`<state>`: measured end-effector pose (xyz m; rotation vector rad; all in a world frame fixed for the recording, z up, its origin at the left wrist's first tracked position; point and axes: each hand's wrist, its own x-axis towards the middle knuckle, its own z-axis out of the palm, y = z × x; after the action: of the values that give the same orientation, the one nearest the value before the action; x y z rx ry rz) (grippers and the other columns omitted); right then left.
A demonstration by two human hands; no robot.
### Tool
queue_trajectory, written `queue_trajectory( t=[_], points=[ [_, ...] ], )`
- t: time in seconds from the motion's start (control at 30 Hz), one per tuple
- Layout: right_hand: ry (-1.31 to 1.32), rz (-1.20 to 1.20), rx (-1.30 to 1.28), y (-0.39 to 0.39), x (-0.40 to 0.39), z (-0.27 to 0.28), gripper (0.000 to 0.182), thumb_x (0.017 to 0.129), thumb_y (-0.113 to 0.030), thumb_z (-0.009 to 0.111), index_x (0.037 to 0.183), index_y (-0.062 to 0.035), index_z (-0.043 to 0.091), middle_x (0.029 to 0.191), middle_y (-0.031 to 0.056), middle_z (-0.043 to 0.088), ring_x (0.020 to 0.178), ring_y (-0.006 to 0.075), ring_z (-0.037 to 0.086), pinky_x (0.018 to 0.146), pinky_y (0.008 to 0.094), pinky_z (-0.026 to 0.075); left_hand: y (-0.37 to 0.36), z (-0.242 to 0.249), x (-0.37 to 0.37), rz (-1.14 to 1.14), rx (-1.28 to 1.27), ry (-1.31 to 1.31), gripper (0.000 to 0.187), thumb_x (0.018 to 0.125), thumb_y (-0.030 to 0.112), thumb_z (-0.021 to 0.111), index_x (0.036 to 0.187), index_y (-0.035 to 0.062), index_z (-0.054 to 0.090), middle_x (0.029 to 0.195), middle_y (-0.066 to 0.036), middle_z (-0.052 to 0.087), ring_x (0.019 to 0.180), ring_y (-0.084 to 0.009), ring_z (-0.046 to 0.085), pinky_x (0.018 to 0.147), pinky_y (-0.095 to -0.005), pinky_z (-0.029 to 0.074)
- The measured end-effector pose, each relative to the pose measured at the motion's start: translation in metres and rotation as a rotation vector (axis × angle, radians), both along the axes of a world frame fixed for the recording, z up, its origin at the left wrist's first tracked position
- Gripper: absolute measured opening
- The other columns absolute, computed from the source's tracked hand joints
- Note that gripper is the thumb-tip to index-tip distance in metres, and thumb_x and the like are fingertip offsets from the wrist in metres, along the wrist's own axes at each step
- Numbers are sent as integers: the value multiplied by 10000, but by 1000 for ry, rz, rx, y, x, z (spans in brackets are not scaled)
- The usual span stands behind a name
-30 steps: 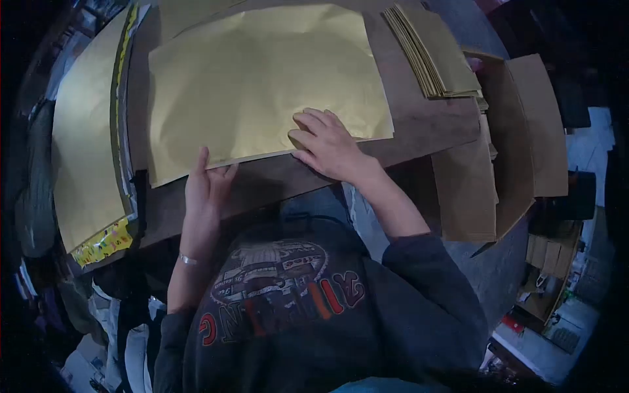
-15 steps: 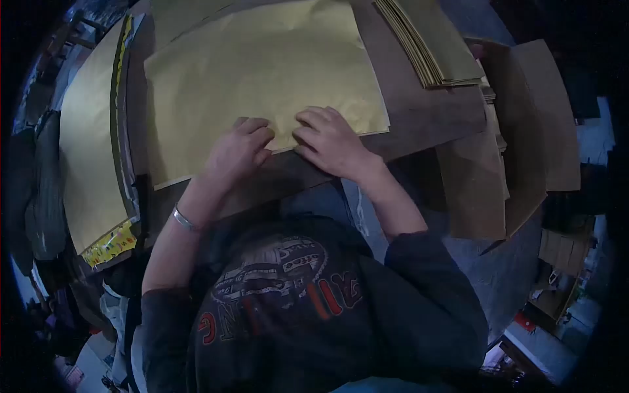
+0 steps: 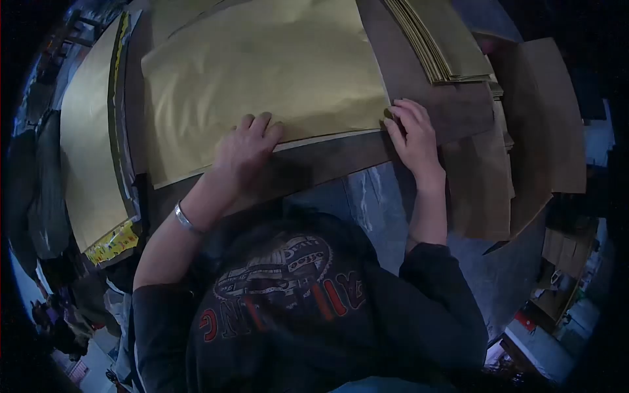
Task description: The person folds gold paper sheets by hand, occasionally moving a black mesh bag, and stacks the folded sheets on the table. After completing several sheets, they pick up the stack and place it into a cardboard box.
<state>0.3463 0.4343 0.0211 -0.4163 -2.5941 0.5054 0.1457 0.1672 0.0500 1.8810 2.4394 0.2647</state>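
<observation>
The gold sheet (image 3: 262, 72) runs out of view at the top edge; dim light blurs its far corners. It is smooth, matte-shiny paper, rectangular, lying flat on a brown board (image 3: 341, 160). The left hand (image 3: 244, 152) presses flat on its near edge, fingers together. The right hand (image 3: 413, 134) pinches the near right corner, fingers curled. A stack of folded gold sheets (image 3: 442, 42) lies beyond. An open cardboard box (image 3: 531, 124) at right holds contents too dark to tell.
</observation>
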Motion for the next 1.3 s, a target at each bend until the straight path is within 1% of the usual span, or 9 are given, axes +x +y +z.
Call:
queue_trajectory(
  t=[0.07, 0.1, 0.23, 0.57, 0.67, 0.93, 1.07, 1.17, 1.3],
  points=[
    [-7, -45, -28, 2, 3, 3, 217, 852, -138, 651, 1029, -14, 637, 1121, 138, 622, 1111, 327, 556, 937, 404, 455, 1, -8, -4, -3, 84, 95, 288, 746, 111, 610, 1026, 82, 552, 1126, -118, 582, 949, -305, 590, 721, -407, 534],
    [-8, -48, -26, 4, 5, 2, 217, 852, -138, 651, 1029, -14, 637, 1121, 138, 622, 1111, 327, 556, 937, 404, 455, 1, -9, -7, 27, 106, 16, 184, 816, 134, 581, 993, 85, 571, 1070, -96, 618, 924, -300, 601, 728, -396, 528],
    [-15, -90, -26, 11, 17, -1, 241, 866, -172, 632, 1049, -16, 641, 1145, 144, 601, 1123, 331, 538, 937, 428, 457, 5, -2, -16, 71, 198, -118, 128, 880, 186, 575, 879, 73, 635, 930, -88, 643, 853, -312, 606, 729, -396, 516],
    [25, -99, -49, 8, 18, -5, 231, 861, -183, 629, 996, 2, 655, 1095, 164, 619, 1095, 348, 549, 929, 434, 453, 14, 4, -23, 194, 113, -282, 142, 845, 164, 619, 858, 33, 671, 851, -139, 646, 821, -343, 607, 727, -431, 494],
    [61, -59, -72, 4, 7, -1, 210, 857, -178, 626, 969, -2, 657, 1085, 162, 624, 1077, 347, 560, 924, 437, 454, 15, 3, -26, 318, 103, -422, 178, 842, 187, 634, 858, 15, 677, 826, -166, 662, 776, -351, 632, 699, -413, 500],
    [142, -55, -81, 11, -11, -8, 191, 860, -173, 618, 944, -5, 650, 1054, 171, 628, 1022, 353, 578, 876, 439, 472, 16, 13, -30, 324, 76, -473, 179, 829, 183, 648, 841, 9, 691, 812, -170, 666, 753, -330, 645, 690, -393, 507],
    [165, -61, -113, 13, -16, 0, 289, 855, -192, 626, 1079, -10, 605, 1085, 185, 617, 1049, 366, 566, 888, 447, 466, 14, 7, -33, 297, 67, -473, 208, 869, 190, 636, 871, -14, 677, 768, -171, 650, 698, -304, 634, 655, -376, 497],
    [129, -53, -165, 11, -24, 17, 496, 825, -229, 664, 1245, -14, 511, 1143, 219, 587, 1095, 394, 536, 914, 456, 450, 13, 6, -35, 266, 83, -479, 202, 866, 183, 633, 856, -15, 676, 790, -177, 650, 714, -311, 631, 665, -379, 496],
    [180, 27, -172, 11, -40, 24, 501, 771, -170, 718, 1224, -44, 542, 1135, 188, 597, 1095, 371, 543, 928, 438, 443, 13, 10, -30, 245, 96, -424, 205, 858, 211, 619, 835, 20, 687, 832, -159, 660, 774, -355, 623, 702, -421, 496]
  ],
)
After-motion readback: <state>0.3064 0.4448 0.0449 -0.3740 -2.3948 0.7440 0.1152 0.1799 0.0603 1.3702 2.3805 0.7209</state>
